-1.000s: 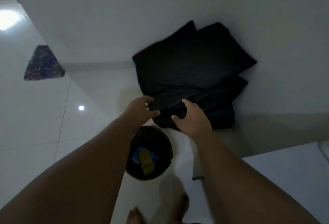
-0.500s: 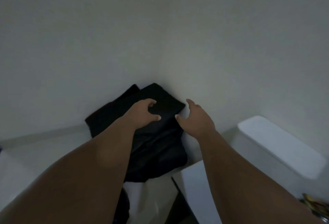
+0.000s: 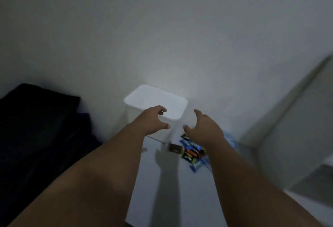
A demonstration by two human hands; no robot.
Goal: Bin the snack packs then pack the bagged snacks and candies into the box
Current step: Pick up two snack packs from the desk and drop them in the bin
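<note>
View is swinging right, off the black cushions (image 3: 36, 127) and onto the white lidded box (image 3: 153, 97), with both hands coming along. The left hand (image 3: 153, 121) is hovering at its near edge, the right hand (image 3: 205, 131) just beside it. Both are empty, fingers loosely spread. The snack packs (image 3: 191, 152) are lying on the white table (image 3: 162, 190) beside the box, partly under the right wrist.

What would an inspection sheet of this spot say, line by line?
Surface: white tabletop, arm shadows across it.
Job's things: white box, lid on, near the wall; snack packs heaped to its right.
Clutter: nothing seen.
Hands: left hand open before the box; right hand open above the packs; neither holds anything.
Cables: nothing seen.
Surroundings: dark cushions at left; plain wall; blurred grey furniture at right.
</note>
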